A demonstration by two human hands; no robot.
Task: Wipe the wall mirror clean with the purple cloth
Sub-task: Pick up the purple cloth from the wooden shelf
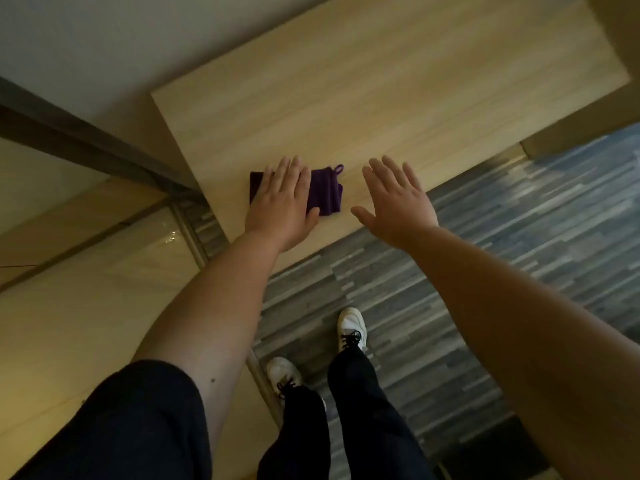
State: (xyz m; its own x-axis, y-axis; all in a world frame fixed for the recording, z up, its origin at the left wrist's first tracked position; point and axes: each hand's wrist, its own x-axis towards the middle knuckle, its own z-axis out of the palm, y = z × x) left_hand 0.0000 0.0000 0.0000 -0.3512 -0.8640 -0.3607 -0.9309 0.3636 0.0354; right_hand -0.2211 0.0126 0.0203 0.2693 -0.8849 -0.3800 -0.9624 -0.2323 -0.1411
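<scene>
1. Purple cloth (327, 192) lies folded on the pale wood desk (381, 98) at mid-frame, near the desk's front edge.
2. My left hand (282, 202) rests flat on the cloth's left part, fingers (287, 168) straight and close together, gripping nothing.
3. My right hand (398, 202) hovers just right of it, fingers spread, empty.
4. I judge the cloth soft, light and limp; I'd pinch the exposed right edge, or the small loop (338, 169) at its upper right corner.
5. I cannot tell for sure where the mirror is; a reflective panel sits at left
</scene>
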